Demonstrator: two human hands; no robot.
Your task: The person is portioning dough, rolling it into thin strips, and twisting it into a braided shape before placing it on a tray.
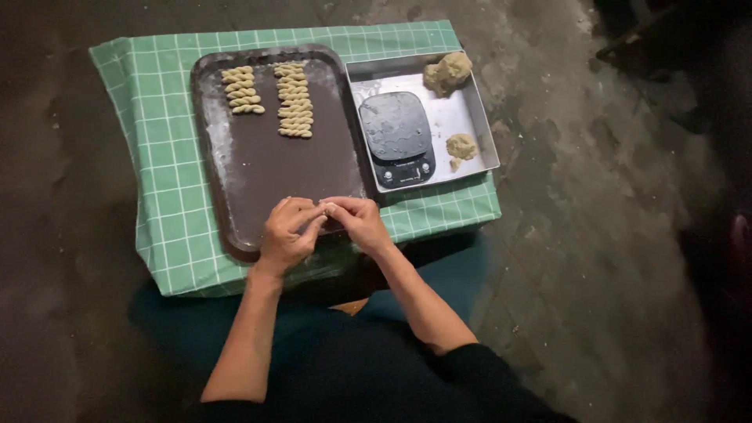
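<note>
My left hand [287, 233] and my right hand [358, 222] meet over the near edge of a dark brown baking tray [266, 168]. Their fingertips pinch one small pale piece of dough [325, 209] between them. Two rows of twisted dough pieces lie at the far end of the tray: a short row [243, 89] on the left and a longer row [294, 100] on the right.
A metal tray [479, 129] to the right holds a black kitchen scale [396, 137], a large dough lump [447, 73] and a small dough lump [460, 146]. Both trays rest on a green checked cloth [160, 149] over a small table. Bare concrete floor surrounds it.
</note>
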